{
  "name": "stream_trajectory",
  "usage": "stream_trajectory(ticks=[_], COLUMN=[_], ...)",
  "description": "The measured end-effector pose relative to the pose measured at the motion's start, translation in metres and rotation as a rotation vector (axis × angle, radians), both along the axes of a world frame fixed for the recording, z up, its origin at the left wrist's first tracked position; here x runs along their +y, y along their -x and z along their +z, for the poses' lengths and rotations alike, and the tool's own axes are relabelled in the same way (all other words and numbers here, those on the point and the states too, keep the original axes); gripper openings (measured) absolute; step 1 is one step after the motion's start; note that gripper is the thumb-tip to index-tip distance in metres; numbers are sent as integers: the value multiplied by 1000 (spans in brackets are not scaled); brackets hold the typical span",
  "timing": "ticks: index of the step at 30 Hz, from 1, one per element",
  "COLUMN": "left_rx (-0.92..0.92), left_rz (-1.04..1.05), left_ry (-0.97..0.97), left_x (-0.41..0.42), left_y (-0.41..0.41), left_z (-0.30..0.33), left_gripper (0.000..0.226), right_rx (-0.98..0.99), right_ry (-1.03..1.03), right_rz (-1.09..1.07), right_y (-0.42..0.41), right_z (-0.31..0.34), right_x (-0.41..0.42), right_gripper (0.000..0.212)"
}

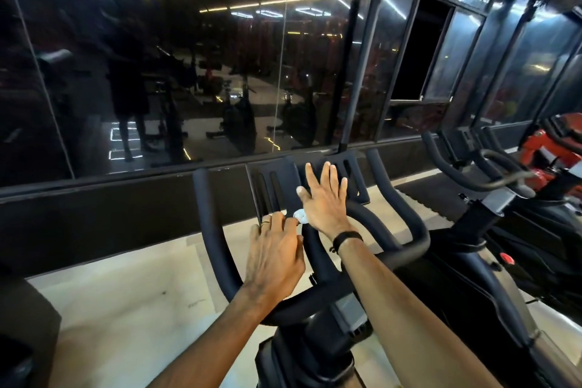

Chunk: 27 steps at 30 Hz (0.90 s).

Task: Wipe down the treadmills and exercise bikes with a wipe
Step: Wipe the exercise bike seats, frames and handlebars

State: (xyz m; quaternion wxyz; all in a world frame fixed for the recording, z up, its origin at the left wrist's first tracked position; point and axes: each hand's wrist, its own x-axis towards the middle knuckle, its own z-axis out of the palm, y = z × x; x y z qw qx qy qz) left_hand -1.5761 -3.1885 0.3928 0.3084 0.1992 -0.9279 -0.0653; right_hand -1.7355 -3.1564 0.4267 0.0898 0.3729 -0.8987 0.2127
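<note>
A black exercise bike stands right in front of me, its looped handlebar curving round both sides. My right hand lies flat with straight, spread fingers on the bike's slotted console tray. Just left of its heel, my left hand pinches a small white wipe between thumb and fingertips, above the handlebar's centre stem. A ring sits on one left finger and a black band circles my right wrist.
A second black bike stands to the right, with red equipment behind it. Dark mirrored wall panels run along the front above a black ledge. Pale floor shows under the handlebar on the left.
</note>
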Motion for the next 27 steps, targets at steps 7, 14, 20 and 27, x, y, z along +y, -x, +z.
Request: stream_trajectory(ticks=[7,14,20,27], left_rx=[35,-61,-16,-90], left_rz=[-89,-54,-23,-64], left_ry=[18,25,36,14], left_x=[-1,1,-2,-2], left_y=[10,12,13,13], left_z=[-7,-7,-7,-7], left_gripper=[34,52,47,66], right_rx=[-142,-73,2,14], right_ry=[46,24,71,180], right_rz=[230,232,-59,48], right_y=[-30,-23,2,7], right_z=[-14,-24,-11,-6], right_x=[24,33,19,14], right_gripper=[60,55,62,68])
